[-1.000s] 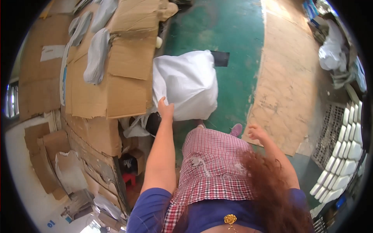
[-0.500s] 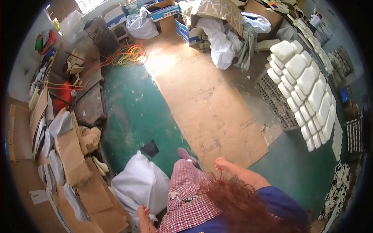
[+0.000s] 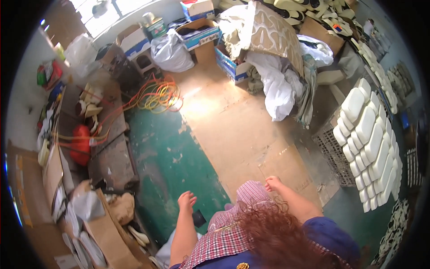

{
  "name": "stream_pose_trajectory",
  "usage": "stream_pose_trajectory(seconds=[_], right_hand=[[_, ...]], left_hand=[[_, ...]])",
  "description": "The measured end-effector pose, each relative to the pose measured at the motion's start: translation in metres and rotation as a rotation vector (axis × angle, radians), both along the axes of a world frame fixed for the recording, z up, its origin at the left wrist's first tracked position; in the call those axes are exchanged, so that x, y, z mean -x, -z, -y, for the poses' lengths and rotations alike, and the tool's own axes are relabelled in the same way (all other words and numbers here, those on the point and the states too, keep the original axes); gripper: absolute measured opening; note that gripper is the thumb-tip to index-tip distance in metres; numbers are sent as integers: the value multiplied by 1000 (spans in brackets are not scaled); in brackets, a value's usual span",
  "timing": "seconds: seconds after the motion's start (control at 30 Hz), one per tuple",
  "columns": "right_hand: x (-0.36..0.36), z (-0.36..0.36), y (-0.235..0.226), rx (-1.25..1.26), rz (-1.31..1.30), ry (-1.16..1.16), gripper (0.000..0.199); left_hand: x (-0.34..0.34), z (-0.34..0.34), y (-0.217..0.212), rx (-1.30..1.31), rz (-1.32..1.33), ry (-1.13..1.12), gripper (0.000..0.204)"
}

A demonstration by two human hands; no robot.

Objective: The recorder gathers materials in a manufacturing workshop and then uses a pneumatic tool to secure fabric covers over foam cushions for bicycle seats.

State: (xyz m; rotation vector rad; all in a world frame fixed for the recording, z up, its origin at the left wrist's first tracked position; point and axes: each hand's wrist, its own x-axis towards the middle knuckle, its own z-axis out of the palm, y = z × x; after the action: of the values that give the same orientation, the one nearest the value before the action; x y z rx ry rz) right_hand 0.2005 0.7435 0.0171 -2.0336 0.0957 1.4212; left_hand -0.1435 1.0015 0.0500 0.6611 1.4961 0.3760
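Our left hand hangs empty, fingers loosely spread, above the green floor — just beside a small black square lying on it. Our right hand is empty too, fingers curled loosely, over the cardboard sheet right of that floor — near our checked apron.

The floor is green with worn paint. A big brown cardboard sheet lies flat on it. Orange cords sit in a loose pile nearby.
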Motion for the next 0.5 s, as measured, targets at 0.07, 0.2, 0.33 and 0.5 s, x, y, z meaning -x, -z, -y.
stream_pose_trajectory(seconds=[0.07,0.2,0.33,0.5], right_hand=[[-25,-41,8,2,-8,48,21],[-88,-88,61,84,-144,184,20],[-195,-174,113,94,-193,114,19],[-291,-304,37,-98,-149,477,19]], left_hand=[[-72,-59,-11,-63,40,126,28],[-188,-150,-10,-205,143,359,27],[-258,-272,-1,-49,70,322,30],[-377,-384,-7,65,139,206,36]])
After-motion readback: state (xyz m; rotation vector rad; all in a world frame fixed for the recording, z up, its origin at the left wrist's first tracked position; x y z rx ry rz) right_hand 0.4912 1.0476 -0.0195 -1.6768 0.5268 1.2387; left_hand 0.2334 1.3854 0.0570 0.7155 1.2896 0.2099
